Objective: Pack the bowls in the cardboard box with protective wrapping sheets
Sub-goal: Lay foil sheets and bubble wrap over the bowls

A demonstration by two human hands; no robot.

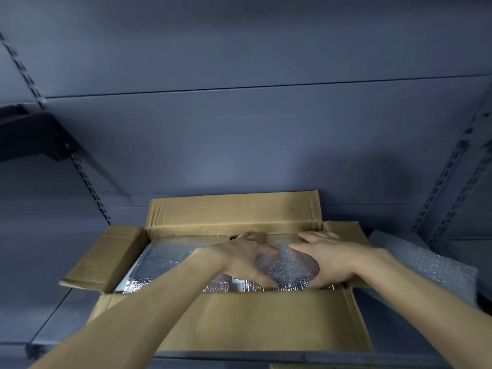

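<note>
Silver foil sheet (170, 258) lying flat in cardboard box (255, 323), long axis left-right; left hand (239, 258) and right hand (328, 259) spread, pressing wrapped round bundle (288, 270).

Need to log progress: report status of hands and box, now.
Both hands, left and right, pressing flat on silver foil wrapping sheet. Sheet inside open brown cardboard box. No bowls visible. Clear bubble wrap right of box.

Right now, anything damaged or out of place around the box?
Minor only. The cardboard box has a creased, worn far flap. A bubble wrap sheet lies outside, to its right. Both the left hand and right hand press on the silver foil sheet inside. No bowl shows.
</note>
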